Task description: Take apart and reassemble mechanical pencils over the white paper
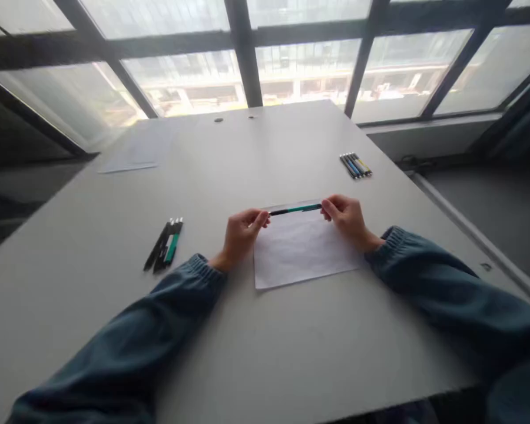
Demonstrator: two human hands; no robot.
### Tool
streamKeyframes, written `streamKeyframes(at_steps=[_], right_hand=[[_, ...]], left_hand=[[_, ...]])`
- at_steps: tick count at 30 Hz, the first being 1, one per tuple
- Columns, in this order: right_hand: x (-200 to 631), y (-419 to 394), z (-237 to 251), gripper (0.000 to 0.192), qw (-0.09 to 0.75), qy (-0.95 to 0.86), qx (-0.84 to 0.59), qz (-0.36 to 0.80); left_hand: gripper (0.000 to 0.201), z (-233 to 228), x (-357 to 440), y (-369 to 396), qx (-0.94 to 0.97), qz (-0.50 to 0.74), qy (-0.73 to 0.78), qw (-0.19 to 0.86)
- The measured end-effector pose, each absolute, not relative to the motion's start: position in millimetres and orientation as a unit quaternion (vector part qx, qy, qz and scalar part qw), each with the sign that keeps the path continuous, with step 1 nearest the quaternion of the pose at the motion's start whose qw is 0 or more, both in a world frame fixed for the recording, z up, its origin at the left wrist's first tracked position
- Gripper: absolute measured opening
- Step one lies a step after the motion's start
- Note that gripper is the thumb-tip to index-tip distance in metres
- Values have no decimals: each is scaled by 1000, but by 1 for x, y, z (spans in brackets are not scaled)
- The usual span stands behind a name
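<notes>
Head view; clock centred on the plain white paper sheet (304, 253), twelve toward the windows (304, 65). Your left hand (242, 232) and right hand (347, 218) each pinch one end of a slim black-and-green pen (297, 209), at twelve by the sheet's far edge; clearance above the white, smooth worktop (229, 165) cannot be told. At nine: a loose cluster of black pens with green and white parts (165, 244). At one: a tidy row of dark pens with blue and yellow parts (356, 166).

Risks, judged: your pinch covers only the tips, so an uneven pull or twist could slip the pen free. Your left blue-grey sleeve (159, 330) lies near the nine o'clock cluster; a sideways sweep could scatter it. Your right wrist, by the sheet's edge, could drag the paper.

Labels: small pale marks on the cluster, too blurred to read; no brand legible.
</notes>
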State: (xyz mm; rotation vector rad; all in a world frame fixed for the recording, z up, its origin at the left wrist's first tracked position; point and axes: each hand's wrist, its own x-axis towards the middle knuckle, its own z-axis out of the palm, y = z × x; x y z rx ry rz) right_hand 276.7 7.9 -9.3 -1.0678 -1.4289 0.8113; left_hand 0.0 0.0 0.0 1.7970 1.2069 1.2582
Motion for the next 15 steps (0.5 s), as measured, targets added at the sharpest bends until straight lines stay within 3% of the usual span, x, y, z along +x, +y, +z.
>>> streamKeyframes(at_steps=[15], right_hand=[[277,8,-12,43,562,-593,-446,365]], left_hand=[[37,0,3,2,665,488,453,339]])
